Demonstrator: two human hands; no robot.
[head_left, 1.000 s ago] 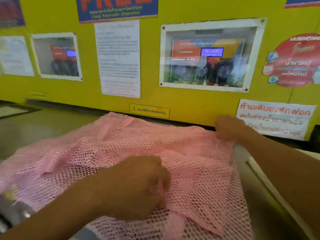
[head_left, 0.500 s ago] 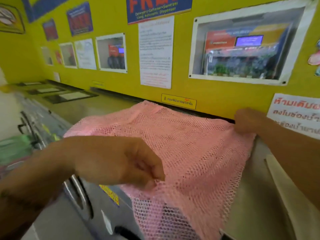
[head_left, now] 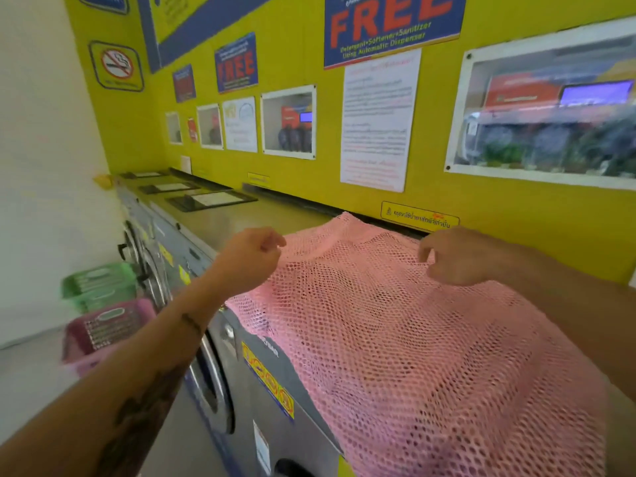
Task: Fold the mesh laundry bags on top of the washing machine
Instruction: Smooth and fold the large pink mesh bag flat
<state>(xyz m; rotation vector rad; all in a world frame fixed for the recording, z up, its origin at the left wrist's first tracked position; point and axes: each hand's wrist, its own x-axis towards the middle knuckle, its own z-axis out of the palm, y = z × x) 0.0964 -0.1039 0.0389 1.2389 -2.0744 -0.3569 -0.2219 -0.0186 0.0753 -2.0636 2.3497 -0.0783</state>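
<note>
Head view: pink mesh laundry bag (head_left: 413, 339) spread flat on top of the washing machine (head_left: 275, 390), near-left edge draping over the machine's front. Left hand (head_left: 251, 258) at the bag's far-left edge, fingers curled in a pinch — cannot tell if it actually grips the mesh. Right hand (head_left: 454, 256) rests on the bag's far side, fingers bent onto the mesh, pinch looks likely but unclear. Green basket (head_left: 99, 284) and pink basket (head_left: 106, 328) on the floor at left, blurred.

A pink open-weave mesh laundry bag (head_left: 413, 339) lies spread flat across the grey metal washing machine top (head_left: 241, 218), its near edge draping over the front.
</note>
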